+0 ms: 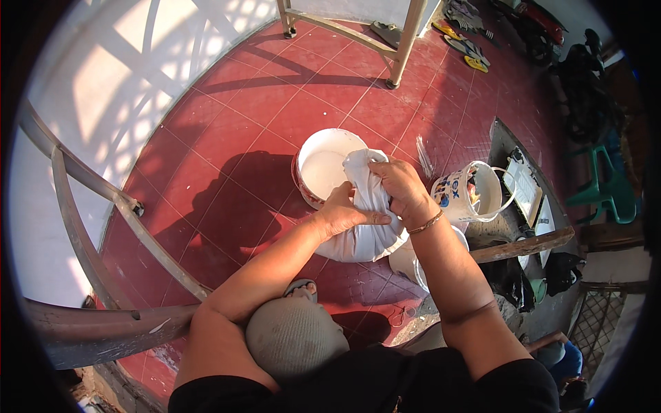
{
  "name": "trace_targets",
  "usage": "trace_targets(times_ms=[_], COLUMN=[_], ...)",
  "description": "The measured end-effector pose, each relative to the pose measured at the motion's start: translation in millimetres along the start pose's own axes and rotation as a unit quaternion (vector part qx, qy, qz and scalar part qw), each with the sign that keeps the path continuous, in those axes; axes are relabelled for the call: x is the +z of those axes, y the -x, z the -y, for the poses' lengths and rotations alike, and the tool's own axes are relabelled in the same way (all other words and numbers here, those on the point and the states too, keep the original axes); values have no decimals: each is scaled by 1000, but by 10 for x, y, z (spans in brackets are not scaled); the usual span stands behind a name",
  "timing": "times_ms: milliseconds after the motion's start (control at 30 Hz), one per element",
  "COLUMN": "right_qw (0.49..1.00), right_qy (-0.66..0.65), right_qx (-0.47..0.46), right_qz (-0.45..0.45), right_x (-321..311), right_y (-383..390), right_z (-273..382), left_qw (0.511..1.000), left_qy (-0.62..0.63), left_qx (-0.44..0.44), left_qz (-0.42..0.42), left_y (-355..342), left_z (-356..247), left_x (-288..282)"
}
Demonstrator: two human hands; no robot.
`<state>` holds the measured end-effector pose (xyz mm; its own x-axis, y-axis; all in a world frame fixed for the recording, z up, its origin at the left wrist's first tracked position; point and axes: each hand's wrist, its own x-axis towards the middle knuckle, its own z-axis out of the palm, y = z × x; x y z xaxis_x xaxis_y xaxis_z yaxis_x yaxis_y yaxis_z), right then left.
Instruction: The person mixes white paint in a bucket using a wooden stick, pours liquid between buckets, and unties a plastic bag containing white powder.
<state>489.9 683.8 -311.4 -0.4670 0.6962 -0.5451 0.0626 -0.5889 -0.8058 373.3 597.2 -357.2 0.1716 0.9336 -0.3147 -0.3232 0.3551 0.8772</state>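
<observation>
White cloth bundle point(365, 220), swollen and rounded below, gathered to a twisted neck on top, held above the red tiled floor point(227, 138) and overlapping the near rim of the white basin point(323, 168), which holds a pale milky liquid. Clamped by both hands: right hand point(399, 186) closed tight around the gathered neck at the top, left hand point(344, 213) pressed flat against the bulging left side, fingers spread across the cloth. Judged as a squeezing or straining step, mid-way, with the bundle still full and round. Next move likely calling for a firmer twist at the neck and steady pressure from the side, keeping the bulge over the basin so nothing runs onto the tiles. Bundle sits between the two hands, its bulk hanging below the right grip and right of the left palm. Just right of the hands, a white printed bucket point(471, 193) with a wire handle; below it another pale container point(413, 265), partly hidden by the right forearm. Farther off, metal table legs point(403, 45) at the far edge of the floor, sandals point(468, 48) beyond, a green plastic chair point(606, 186) at the right.
</observation>
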Motion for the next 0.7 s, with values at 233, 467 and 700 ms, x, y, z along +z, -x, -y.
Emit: trace_targets(times_ms=[233,467,700], right_qw=[997,998,998], right_qy=[-68,28,43], right_qx=[-11,-17,-2], right_qz=[-38,-57,-35], right_x=[201,140,227], right_y=[-60,-249,-108], right_z=[-64,-180,-23], left_qw=[996,995,997], left_qy=[-42,-66,-20], left_qx=[17,-50,-75], left_qz=[77,47,8], left_y=[84,95,92], left_z=[-55,-101,-44], left_x=[-85,-76,-107])
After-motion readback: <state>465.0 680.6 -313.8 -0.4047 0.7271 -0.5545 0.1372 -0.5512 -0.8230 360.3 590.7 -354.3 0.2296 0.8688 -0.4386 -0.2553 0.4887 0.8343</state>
